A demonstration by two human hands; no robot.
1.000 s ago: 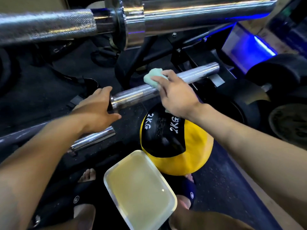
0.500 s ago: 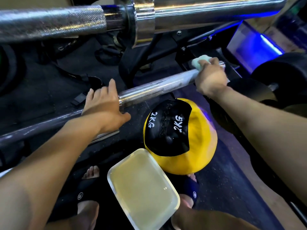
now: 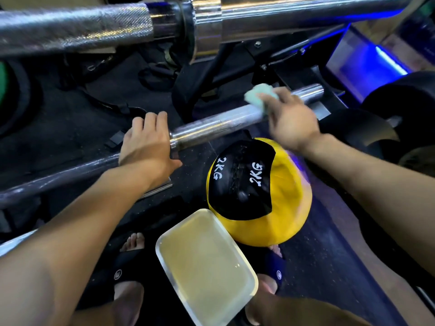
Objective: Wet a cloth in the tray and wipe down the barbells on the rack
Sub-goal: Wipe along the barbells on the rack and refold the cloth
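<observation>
From the head camera we look down on a lower barbell (image 3: 211,125) that runs from the left edge up to the right, with a dull grey shaft and a thicker, shiny chrome sleeve whose round end shows beyond our right hand. A pale green cloth (image 3: 257,95), bunched into a wad, lies on top of that sleeve near its far end. Below us a white tray (image 3: 249,277) holding pale yellowish liquid sits on the dark floor, touching a yellow and black medicine ball (image 3: 282,196) marked 2KG. An upper barbell (image 3: 259,22), with a knurled shaft and a wide chrome sleeve, crosses the top of the view, nearer the camera than the black rack frame (image 3: 211,74). Dark weight plates (image 3: 367,132) stand at the right, beside a blue-lit panel. Our feet in dark sandals (image 3: 275,271) show on either side of the tray. Our left hand (image 3: 146,147) curls over the lower barbell just where shaft meets sleeve, fingers over the top, thumb out to the side. Our right hand (image 3: 292,121), blurred, presses the cloth onto the sleeve with fingers curled around it.
</observation>
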